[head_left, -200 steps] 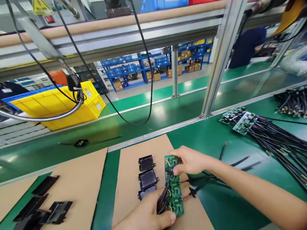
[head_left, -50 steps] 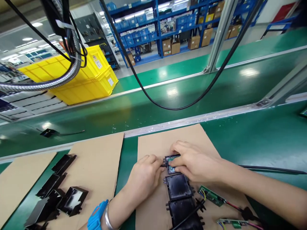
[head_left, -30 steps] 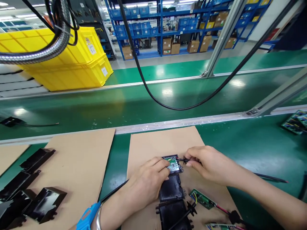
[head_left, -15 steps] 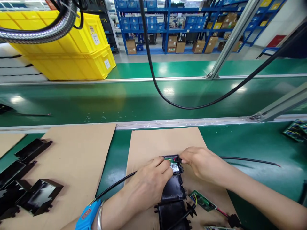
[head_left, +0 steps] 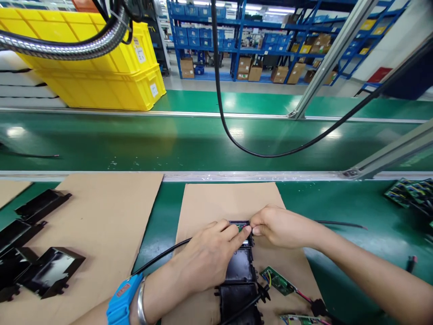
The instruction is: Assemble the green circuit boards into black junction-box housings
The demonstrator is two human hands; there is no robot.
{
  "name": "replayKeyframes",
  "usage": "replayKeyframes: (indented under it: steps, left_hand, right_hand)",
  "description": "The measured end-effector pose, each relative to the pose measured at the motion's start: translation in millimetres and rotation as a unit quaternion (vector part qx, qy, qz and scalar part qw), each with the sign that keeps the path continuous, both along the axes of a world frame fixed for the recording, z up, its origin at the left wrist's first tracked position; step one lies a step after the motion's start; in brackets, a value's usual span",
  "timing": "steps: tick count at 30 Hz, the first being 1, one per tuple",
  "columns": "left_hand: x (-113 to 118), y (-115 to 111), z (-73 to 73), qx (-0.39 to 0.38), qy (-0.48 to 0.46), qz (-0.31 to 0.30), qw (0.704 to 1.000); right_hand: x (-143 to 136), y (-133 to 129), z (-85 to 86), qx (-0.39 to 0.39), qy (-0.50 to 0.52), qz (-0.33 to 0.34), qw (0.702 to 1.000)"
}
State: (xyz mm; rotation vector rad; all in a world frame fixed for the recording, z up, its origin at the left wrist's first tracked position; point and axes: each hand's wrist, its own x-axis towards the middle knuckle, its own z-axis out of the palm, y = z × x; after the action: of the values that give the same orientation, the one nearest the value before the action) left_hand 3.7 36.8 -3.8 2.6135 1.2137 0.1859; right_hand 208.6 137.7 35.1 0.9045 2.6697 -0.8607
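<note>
Black housing [head_left: 249,243]: lower centre of the frame, circuit board [head_left: 240,227] inside.
Left hand [head_left: 211,253]: fingers over the housing; whether gripping, I cannot tell.
Right hand [head_left: 280,225]: fingers narrow at its right edge; anything between them I cannot tell.

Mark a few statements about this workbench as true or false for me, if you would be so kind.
1. The blue wristband is on the left wrist. True.
2. Both hands are at the nearest housing in the row. False: the left hand and right hand are at the farthest black housing.
3. A loose green circuit board lies right of the housings. True.
4. The yellow crates stand side by side. False: the yellow crates are stacked.
</note>
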Motion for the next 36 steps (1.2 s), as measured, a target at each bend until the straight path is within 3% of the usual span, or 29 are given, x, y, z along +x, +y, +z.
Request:
replayKeyframes:
  steps: [4, 11, 21, 27, 36]
  left_hand:
    - [1.0, -1.0, 0.8, 0.005, 0.016, 0.009, 1.0]
    - [5.8, -0.3, 3.8, 0.013, 0.044, -0.001, 0.999]
    - [9.2, 0.9, 3.0, 0.026, 0.1, -0.013, 0.995]
    - [14.5, 3.6, 2.7, 0.03, 0.127, 0.006, 0.991]
    - [3.3, -5.3, -7.4, 0.061, 0.076, 0.022, 0.995]
  right_hand:
    - [6.8, -4.2, -1.2, 0.069, 0.049, 0.022, 0.996]
    - [18.7, -23.6, -28.6, 0.254, 0.086, 0.102, 0.958]
    - [14.4, -19.8, -33.3, 0.241, 0.082, 0.093, 0.963]
    - [4.9, -20.0, -22.5, 0.239, 0.045, 0.095, 0.965]
    - [28.4, -23.1, -65.3, 0.353, 0.174, 0.101, 0.914]
